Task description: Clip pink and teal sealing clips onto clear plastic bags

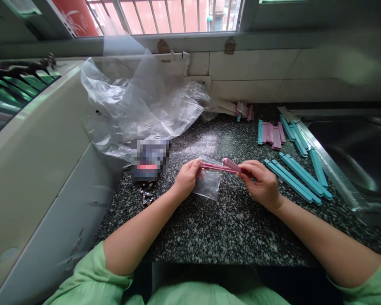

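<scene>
Between my two hands, over the counter, is a pink bag sealing clip (220, 167). My left hand (188, 178) pinches its left end, together with the top of a small clear plastic bag (207, 186) that hangs below the clip. My right hand (260, 182) grips the clip's other end, where a pink arm of it stands up at a slant. Just right of that hand lie several long blue bag clips (300, 178). Farther back are pink bag clips (273, 133) beside shorter blue ones.
Crumpled clear plastic sheeting (139, 106) covers the back left of the speckled counter (209, 237). A phone-like object with a blurred screen (150, 161) and a beaded strap (147, 195) lie left. A metal sink (362, 148) is at right, a white panel (34, 169) at left.
</scene>
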The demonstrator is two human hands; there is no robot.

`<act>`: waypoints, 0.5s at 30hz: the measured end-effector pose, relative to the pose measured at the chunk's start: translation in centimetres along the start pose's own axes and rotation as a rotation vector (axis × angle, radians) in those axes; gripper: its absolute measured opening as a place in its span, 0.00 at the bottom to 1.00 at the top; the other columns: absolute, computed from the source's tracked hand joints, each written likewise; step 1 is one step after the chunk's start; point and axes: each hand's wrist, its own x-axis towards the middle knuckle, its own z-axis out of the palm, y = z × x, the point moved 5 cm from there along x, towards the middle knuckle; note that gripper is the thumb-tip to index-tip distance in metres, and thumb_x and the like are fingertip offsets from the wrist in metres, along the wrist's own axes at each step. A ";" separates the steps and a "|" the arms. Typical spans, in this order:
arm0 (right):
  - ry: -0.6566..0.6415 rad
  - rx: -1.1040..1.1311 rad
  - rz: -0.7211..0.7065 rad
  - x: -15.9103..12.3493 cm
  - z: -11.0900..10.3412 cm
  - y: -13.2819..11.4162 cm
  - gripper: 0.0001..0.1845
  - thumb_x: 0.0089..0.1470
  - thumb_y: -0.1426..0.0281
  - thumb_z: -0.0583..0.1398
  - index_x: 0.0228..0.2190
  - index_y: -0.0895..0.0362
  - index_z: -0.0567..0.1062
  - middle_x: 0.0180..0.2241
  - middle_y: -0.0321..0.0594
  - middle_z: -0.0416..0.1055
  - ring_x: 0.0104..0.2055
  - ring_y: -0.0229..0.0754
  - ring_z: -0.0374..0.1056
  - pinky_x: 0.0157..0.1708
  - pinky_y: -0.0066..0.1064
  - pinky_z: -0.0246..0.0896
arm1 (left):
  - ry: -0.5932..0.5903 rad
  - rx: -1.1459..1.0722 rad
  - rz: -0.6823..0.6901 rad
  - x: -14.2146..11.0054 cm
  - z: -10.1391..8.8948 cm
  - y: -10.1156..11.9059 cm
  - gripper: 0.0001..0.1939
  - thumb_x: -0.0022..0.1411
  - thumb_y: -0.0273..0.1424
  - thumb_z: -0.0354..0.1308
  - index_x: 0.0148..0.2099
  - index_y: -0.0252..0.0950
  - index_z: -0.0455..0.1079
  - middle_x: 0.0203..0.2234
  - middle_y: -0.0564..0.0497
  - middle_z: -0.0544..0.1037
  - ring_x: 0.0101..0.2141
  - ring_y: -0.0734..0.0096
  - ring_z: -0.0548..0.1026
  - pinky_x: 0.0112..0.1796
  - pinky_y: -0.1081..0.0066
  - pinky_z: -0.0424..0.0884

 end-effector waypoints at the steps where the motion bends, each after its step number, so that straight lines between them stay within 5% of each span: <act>1: 0.006 0.017 0.013 -0.1 0.0 0.1 0.08 0.52 0.74 0.57 0.36 0.53 0.72 0.32 0.40 0.70 0.33 0.39 0.68 0.30 0.30 0.68 | 0.008 0.007 0.010 0.0 -0.1 0.1 0.20 0.51 0.47 0.55 0.23 0.34 0.63 0.14 0.57 0.64 0.17 0.79 0.59 0.21 0.75 0.53; 6: 0.028 0.140 0.066 -0.2 -0.1 0.3 0.07 0.50 0.73 0.59 0.35 0.54 0.72 0.33 0.39 0.69 0.31 0.36 0.67 0.26 0.27 0.68 | 0.056 0.049 0.059 -0.2 -0.4 0.5 0.21 0.51 0.48 0.55 0.22 0.34 0.62 0.13 0.58 0.59 0.17 0.79 0.55 0.21 0.74 0.50; 15: 0.080 0.175 0.052 0.2 -0.4 0.1 0.06 0.48 0.75 0.60 0.31 0.55 0.72 0.31 0.39 0.70 0.33 0.39 0.68 0.33 0.33 0.68 | 0.056 0.070 0.112 -0.2 -0.6 1.0 0.23 0.52 0.50 0.53 0.21 0.35 0.62 0.13 0.58 0.59 0.17 0.79 0.55 0.20 0.74 0.50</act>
